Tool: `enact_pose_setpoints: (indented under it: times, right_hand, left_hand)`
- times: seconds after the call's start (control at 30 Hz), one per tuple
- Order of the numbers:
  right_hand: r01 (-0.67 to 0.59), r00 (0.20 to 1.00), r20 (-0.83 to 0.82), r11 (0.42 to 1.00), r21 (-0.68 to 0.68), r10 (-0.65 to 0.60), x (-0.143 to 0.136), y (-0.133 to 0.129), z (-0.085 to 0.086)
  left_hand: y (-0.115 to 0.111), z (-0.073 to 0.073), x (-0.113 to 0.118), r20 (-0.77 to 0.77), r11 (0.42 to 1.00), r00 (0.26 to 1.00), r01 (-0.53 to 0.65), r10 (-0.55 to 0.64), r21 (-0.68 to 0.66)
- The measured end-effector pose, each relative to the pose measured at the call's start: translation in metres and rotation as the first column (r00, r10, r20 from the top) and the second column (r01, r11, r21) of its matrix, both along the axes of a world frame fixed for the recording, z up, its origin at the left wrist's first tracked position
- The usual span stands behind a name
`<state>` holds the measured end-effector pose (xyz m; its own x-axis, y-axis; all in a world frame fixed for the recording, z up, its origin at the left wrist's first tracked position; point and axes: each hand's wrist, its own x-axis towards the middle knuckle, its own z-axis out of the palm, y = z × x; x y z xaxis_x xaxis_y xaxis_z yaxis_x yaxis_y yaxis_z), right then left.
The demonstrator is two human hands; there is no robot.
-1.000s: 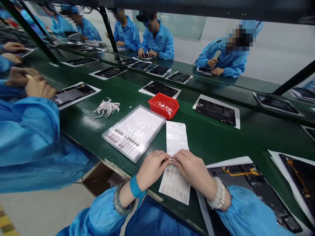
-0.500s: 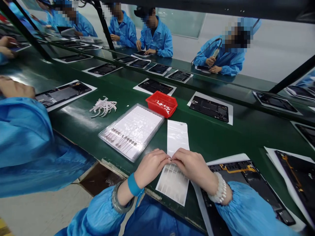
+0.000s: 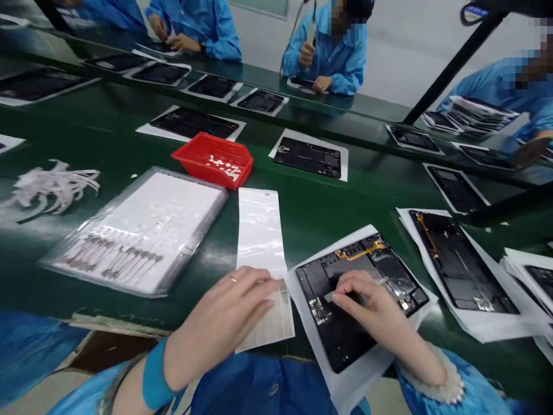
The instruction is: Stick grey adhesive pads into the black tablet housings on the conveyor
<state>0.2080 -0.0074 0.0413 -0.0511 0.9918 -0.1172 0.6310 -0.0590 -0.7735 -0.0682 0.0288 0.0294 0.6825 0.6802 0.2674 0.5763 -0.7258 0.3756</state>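
My right hand (image 3: 371,308) is over the dark tablet housing (image 3: 345,346), thumb and forefinger pinched on a small pale sticker (image 3: 329,296) close to its surface. Whether the sticker touches the housing is hard to tell. An orange flex cable (image 3: 360,252) runs along the housing's far side, and white paper lies beneath. My left hand (image 3: 224,317), fingers stretched out, rests at the sheet of stickers (image 3: 276,323), partly covering it. This sheet has greyish rectangles on its near part and a plain white far part.
A clear case (image 3: 173,196) with small wired round parts (image 3: 112,262) lies left, beyond it a red bin (image 3: 203,155) with white bits. Tangled white strips (image 3: 56,187) are at far left. More housings (image 3: 462,259) on paper lie right and behind. Co-workers in blue (image 3: 332,46) sit opposite.
My right hand has moved from the sticker sheet rightward over the tablet housing with the small sticker. My left hand has opened from its pinch. The view has turned right.
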Motion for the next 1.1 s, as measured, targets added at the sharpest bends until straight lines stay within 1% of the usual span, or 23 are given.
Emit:
enact_pose_setpoints:
  times: [0.07, 0.1, 0.17, 0.23, 0.3, 0.4, 0.67, 0.9, 1.1]
  right_hand:
    - [0.063, 0.998, 0.028, 0.998, 0.019, -0.064, -0.001, -0.011, -0.014]
    - [0.089, 0.995, 0.044, 0.995, 0.042, -0.091, -0.004, -0.015, -0.020]
    - [0.122, 0.989, 0.072, 0.989, 0.088, -0.128, -0.011, -0.019, -0.028]
    - [0.137, 0.984, 0.096, 0.983, 0.123, -0.149, -0.017, -0.020, -0.030]
    - [0.147, 0.979, 0.119, 0.979, 0.143, -0.165, -0.021, -0.020, -0.030]
    - [0.158, 0.972, 0.147, 0.975, 0.159, -0.182, -0.024, -0.020, -0.029]
    - [0.152, 0.967, 0.186, 0.980, 0.126, -0.174, -0.025, -0.020, -0.029]
    - [0.160, 0.962, 0.202, 0.980, 0.118, -0.182, -0.027, -0.020, -0.028]
    - [0.149, 0.956, 0.233, 0.979, 0.140, -0.178, -0.027, -0.022, -0.030]
  left_hand:
    - [-0.004, 0.002, 0.023, -0.054, 0.982, 0.982, 0.184, -0.182, 0.045]
    - [-0.005, 0.000, 0.033, -0.091, 0.966, 0.966, 0.248, -0.241, 0.074]
    - [-0.006, -0.005, 0.047, -0.165, 0.939, 0.939, 0.323, -0.302, 0.118]
    - [-0.005, -0.011, 0.053, -0.210, 0.927, 0.921, 0.356, -0.327, 0.116]
    - [-0.004, -0.014, 0.053, -0.214, 0.931, 0.921, 0.353, -0.327, 0.097]
    - [-0.004, -0.015, 0.051, -0.190, 0.943, 0.934, 0.323, -0.304, 0.079]
    - [-0.005, -0.015, 0.051, -0.196, 0.949, 0.936, 0.309, -0.292, 0.062]
    - [-0.006, -0.018, 0.050, -0.180, 0.950, 0.942, 0.301, -0.283, 0.080]
    - [-0.006, -0.019, 0.051, -0.173, 0.950, 0.947, 0.292, -0.271, 0.114]
